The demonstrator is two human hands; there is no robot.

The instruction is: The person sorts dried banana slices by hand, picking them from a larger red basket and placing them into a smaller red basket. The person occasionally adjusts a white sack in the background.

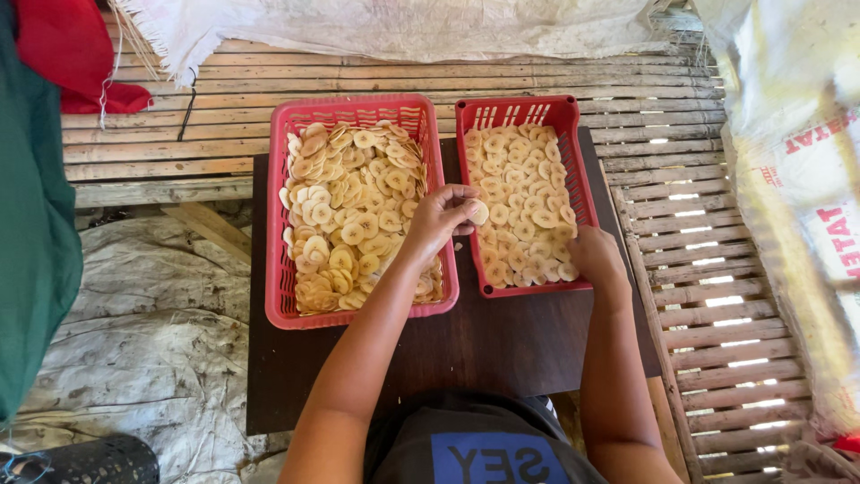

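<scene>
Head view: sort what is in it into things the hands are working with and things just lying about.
In use:
- left hand pinching a pale slice
- right hand at the smaller red basket
- larger red basket heaped with slices
- dark table

Lying about:
- white cloth
- red cloth
- green fabric
- printed sack
- grey tarp
</scene>
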